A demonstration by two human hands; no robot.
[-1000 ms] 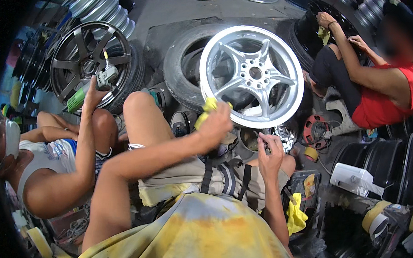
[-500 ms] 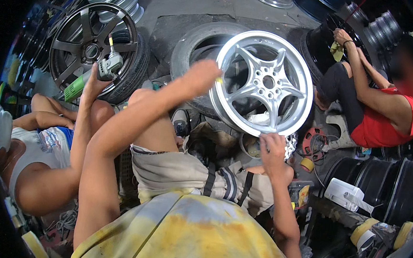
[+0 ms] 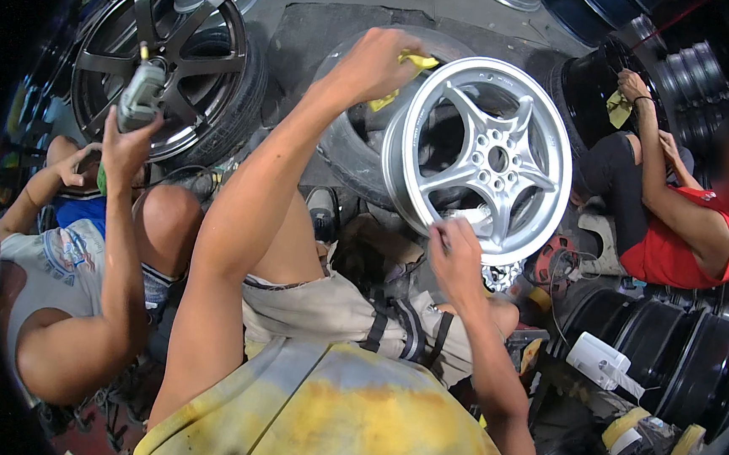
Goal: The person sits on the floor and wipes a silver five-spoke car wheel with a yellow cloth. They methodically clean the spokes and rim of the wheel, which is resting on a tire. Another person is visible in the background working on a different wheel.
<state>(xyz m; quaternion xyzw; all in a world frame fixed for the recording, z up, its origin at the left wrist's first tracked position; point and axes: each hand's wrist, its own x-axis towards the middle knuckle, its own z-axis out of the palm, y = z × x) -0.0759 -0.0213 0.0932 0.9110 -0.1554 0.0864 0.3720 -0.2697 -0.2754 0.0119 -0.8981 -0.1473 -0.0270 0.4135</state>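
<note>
A silver alloy wheel rim (image 3: 467, 115) with several star-like spokes stands tilted in front of me, leaning by a tire (image 3: 341, 137) that lies behind it. My left hand (image 3: 379, 64) is raised beyond the rim's upper left edge, its fingers closed on a folded yellow sheet (image 3: 383, 102) that looks like sandpaper. The sheet appears apart from the rim. Down at the rim's lower left edge, my right hand (image 3: 457, 263) grips the lip, fingers curled over it; its fingertips are partly hidden.
At left, a person holds a green and grey power grinder (image 3: 139, 98) before a dark wheel (image 3: 110, 64). Another person in red (image 3: 685, 237) works at right on a black wheel (image 3: 582, 78). Black rims (image 3: 669, 350), a white box (image 3: 599, 360) and yellow rolls (image 3: 621, 427) crowd the lower right.
My left hand has lifted up and away from the rim with the yellow sheet. My right hand stays at the lower edge. The left person's grinder has swung left, away from me.
</note>
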